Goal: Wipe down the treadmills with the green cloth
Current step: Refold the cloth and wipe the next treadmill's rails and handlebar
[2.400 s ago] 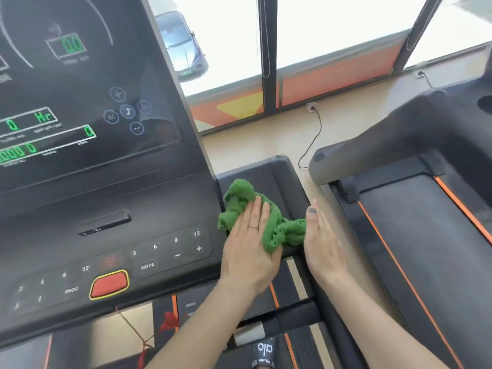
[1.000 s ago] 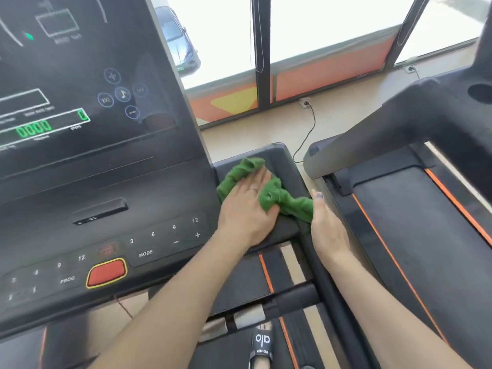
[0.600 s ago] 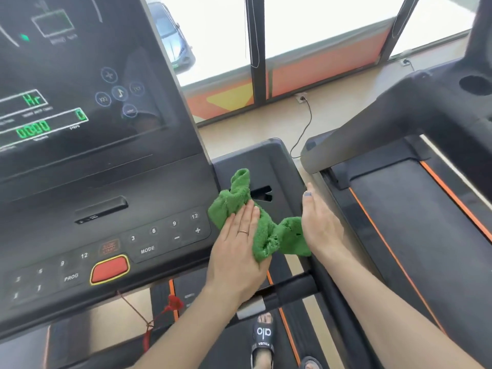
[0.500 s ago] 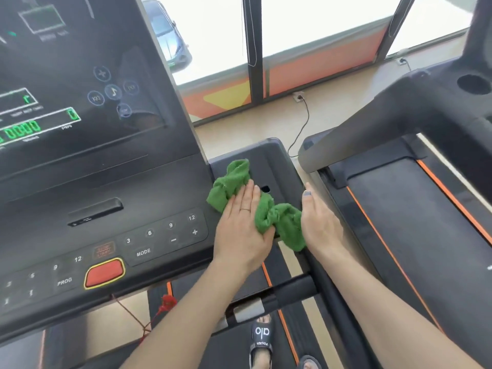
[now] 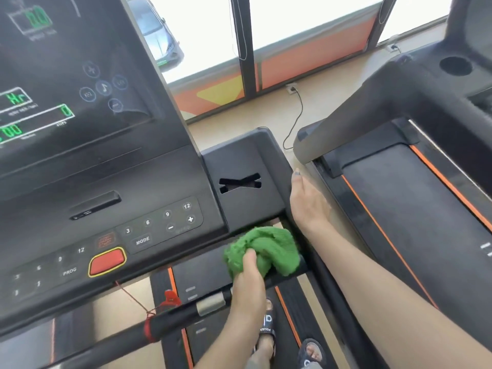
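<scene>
Dragged back off the black plastic side tray (image 5: 239, 155) with its X-shaped slot, the crumpled green terry cloth (image 5: 269, 249) now sits bunched on the black crossbar (image 5: 202, 267) below the console; the left hand (image 5: 249, 286) grips its near edge (fingers curled in); the right hand (image 5: 306, 201) rests flat, fingers straight, on the tray's outer rim, holding nothing.

We see both forearms bare, with no sleeves reaching into view. The right hand (image 5: 308, 203) has a dark-painted nail on its thumb. On the feet are dark open-toed slides (image 5: 266, 328), the left one with white lettering across its strap, and the toenails are painted dark
</scene>
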Demonstrator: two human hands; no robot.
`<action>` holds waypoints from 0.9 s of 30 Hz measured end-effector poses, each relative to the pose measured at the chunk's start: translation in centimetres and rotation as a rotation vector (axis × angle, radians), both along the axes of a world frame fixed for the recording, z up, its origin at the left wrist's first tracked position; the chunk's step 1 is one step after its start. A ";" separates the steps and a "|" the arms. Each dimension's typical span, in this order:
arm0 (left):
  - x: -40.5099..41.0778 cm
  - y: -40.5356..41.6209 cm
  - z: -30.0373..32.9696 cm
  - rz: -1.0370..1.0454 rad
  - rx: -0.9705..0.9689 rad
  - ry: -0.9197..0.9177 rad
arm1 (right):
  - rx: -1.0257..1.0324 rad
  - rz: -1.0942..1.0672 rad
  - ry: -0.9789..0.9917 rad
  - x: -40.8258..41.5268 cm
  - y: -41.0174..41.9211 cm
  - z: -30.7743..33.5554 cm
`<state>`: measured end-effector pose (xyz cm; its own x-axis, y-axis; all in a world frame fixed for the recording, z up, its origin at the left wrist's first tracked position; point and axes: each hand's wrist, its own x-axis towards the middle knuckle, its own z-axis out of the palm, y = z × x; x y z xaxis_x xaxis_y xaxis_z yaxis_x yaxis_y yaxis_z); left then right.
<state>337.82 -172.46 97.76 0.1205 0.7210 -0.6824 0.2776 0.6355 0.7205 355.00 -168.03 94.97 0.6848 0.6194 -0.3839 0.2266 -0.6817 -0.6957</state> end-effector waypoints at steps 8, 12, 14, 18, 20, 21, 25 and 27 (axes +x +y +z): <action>3.0 5.3 -2.0 0.552 -0.624 -0.915 | -0.002 0.021 -0.017 0.1 -0.1 -0.2; 7.7 5.4 -3.0 0.998 -0.630 -0.672 | 0.020 0.023 -0.033 0.2 -0.3 -0.6; 8.0 5.7 -3.4 1.031 -0.616 -0.673 | 0.036 0.022 -0.032 0.3 -0.3 -0.7; 2.2 5.9 -3.2 1.064 -0.562 -0.675 | 0.033 0.035 -0.028 0.2 -0.5 -0.8; -1.2 7.0 -4.5 1.238 -0.495 -0.729 | 0.024 0.031 -0.039 0.2 -0.3 -0.9; -2.1 7.5 -5.3 1.256 -0.416 -0.701 | 0.010 0.031 -0.059 0.1 -0.2 -1.0; 1.6 6.6 -3.9 0.985 -0.531 -0.809 | -0.030 0.025 -0.082 -0.5 0.2 -0.7; 6.2 5.5 -3.4 0.924 -0.580 -0.756 | -0.008 0.017 -0.064 -0.4 0.0 -0.7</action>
<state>344.00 -166.92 94.40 0.2300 0.3718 -0.8994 -0.7668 0.6383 0.0678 354.55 -168.07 94.24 0.6972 0.6283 -0.3451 0.2820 -0.6830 -0.6738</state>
